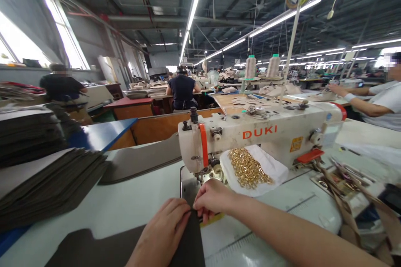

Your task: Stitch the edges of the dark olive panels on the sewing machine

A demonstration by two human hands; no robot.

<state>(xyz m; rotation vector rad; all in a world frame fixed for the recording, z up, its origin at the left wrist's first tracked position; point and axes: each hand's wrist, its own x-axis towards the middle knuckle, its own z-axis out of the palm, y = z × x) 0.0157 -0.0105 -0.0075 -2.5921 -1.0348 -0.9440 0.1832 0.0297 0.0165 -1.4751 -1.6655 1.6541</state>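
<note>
A dark grey fabric panel (109, 246) lies on the pale table in front of the white sewing machine (232, 133). My left hand (164, 229) rests on the panel, its fingers pressed together near the panel's edge. Just right of it, my right hand (211, 198) pinches at the panel's far end, close below the needle area; whatever sits between its fingertips is too small to make out. Gold metal pieces (249, 169) are heaped on a white cloth (275, 167) under the machine's arm.
Stacked dark panels (53, 183) stand at the left, and another grey panel (144, 158) lies behind. Straps (351, 200) and tools are at the right. Thread cones (250, 68) stand behind the machine. Other people work farther back and at the right.
</note>
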